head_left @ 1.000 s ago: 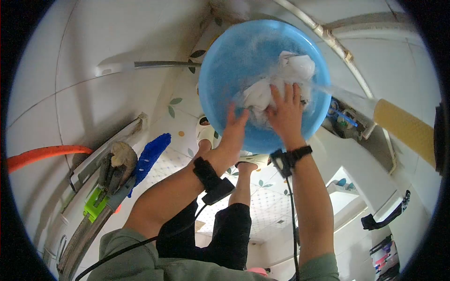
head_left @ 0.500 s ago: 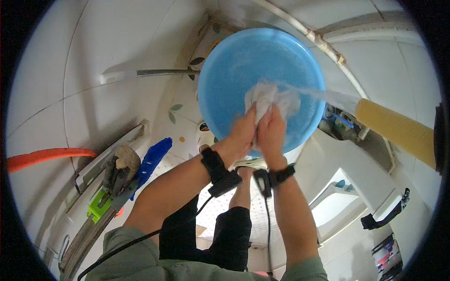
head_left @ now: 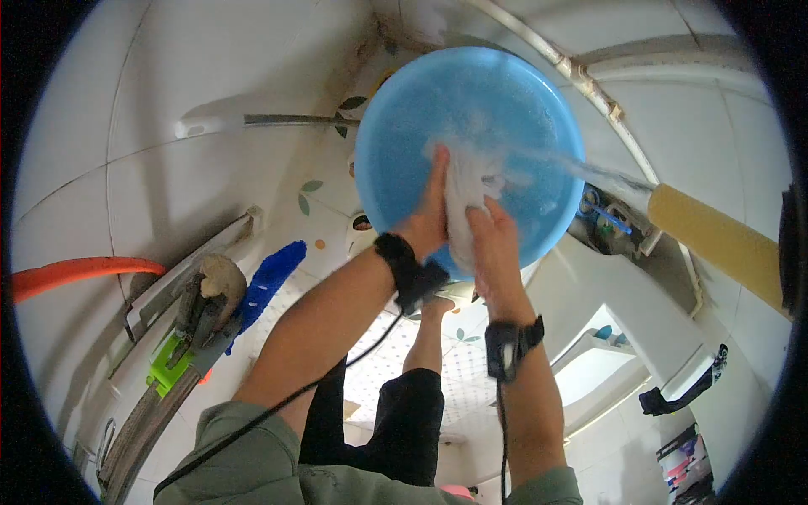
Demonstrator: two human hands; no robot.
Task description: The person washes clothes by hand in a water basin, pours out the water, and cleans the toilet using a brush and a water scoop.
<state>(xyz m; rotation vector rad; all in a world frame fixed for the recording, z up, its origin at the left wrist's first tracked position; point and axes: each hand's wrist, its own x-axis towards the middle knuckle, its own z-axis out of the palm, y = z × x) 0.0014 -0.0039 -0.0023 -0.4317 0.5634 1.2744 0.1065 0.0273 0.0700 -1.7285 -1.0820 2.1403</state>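
A wet white cloth (head_left: 460, 202) is bunched lengthwise between my two hands, over the near part of a round blue basin (head_left: 387, 101). My left hand (head_left: 429, 206) presses along the cloth's left side, its fingers pointing up and away from me. On the other side my right hand (head_left: 495, 244) grips the cloth, thumb on top. Water from the yellow-covered spout (head_left: 711, 244) at the right shoots across onto the cloth and splashes. Cloudy, bubbly water shows in the basin. Some of my fingers are hidden behind the cloth.
A white pipe (head_left: 581, 80) runs along the wall behind the basin. Cleaning tools with a blue pad (head_left: 273, 282) and a green clamp (head_left: 168, 362) lean at the left, near an orange handle (head_left: 84, 276). A white fixture (head_left: 623, 295) stands at the right.
My hands have moved apart a little, the right one lower. The cloth has gone from a crumpled wad to a longer strand between them, with more splashing.
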